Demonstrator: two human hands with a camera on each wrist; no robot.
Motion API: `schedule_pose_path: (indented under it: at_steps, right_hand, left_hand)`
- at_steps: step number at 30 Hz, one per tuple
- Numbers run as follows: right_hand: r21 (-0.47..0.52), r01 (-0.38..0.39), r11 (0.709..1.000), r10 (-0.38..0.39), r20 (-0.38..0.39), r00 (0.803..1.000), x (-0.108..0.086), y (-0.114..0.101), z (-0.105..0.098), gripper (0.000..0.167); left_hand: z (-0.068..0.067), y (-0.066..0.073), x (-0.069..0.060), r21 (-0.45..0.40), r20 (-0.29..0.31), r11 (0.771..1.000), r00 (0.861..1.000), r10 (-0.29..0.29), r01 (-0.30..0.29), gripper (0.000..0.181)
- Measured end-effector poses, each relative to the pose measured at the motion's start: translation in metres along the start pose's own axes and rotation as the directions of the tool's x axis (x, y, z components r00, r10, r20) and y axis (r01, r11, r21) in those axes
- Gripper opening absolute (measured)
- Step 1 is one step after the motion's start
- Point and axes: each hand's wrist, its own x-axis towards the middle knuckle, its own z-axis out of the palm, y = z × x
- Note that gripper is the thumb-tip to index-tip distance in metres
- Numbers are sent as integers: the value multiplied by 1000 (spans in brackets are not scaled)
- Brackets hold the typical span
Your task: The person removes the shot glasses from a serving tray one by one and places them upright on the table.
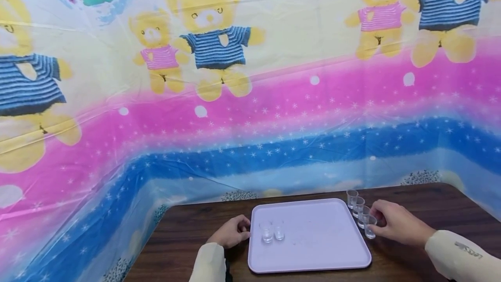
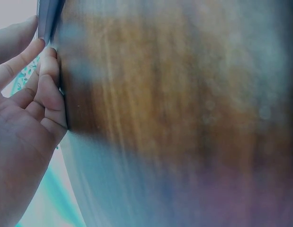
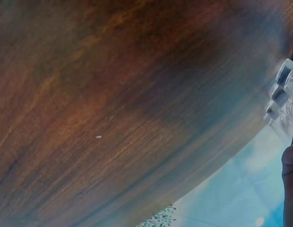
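On the pale lilac tray (image 1: pixel 313 247), two clear shot glasses, a left one (image 1: pixel 267 233) and a right one (image 1: pixel 279 231), stand side by side near the left end. My left hand (image 1: pixel 232 231) touches the tray's left rim (image 2: pixel 50 21) with its fingertips, the other fingers bent. Beyond the tray's right edge, several shot glasses (image 1: pixel 352 198) form a close row running away from me. At the near end of that row, my right hand (image 1: pixel 399 221) pinches the nearest shot glass (image 1: pixel 369 229) between thumb and fingers. In the right wrist view, only part of the hand shows below the glasses (image 3: pixel 284 75).
A dark wooden table (image 1: pixel 188 234) with rounded corners carries everything. Behind it hangs a cloth backdrop (image 1: pixel 274 112) printed with bears, its lower part close to the table's back edge. A tiny white speck (image 3: pixel 98 136) lies on the wood in the right wrist view.
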Motion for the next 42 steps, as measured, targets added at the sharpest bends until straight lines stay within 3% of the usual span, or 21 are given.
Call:
schedule_pose_path:
  at_steps: [7, 12, 19, 35, 42]
  right_hand:
    - [-7, -25, 1000, 25, -3, 1000, 1, 2, 3, 28]
    - [-36, -34, 999, 33, -49, 998, 3, -3, -1, 33]
    - [-64, 102, 993, -111, -156, 981, 18, -14, 1, 29]
    - [-19, 97, 995, -97, -32, 995, 57, -65, 24, 39]
    - [12, 176, 984, -175, -23, 984, 68, -83, 35, 37]
  left_hand:
    - [0, -2, 2, -6, 0, 1000, 1000, -17, 17, 20]
    - [1, -3, 2, -7, -2, 1000, 1000, -13, 13, 19]
    - [0, -2, -1, -13, -4, 1000, 1000, -12, 12, 19]
    - [1, -4, 3, -8, -7, 1000, 1000, 15, -15, 18]
    - [0, -3, 2, -3, -8, 1000, 1000, -1, 1, 19]
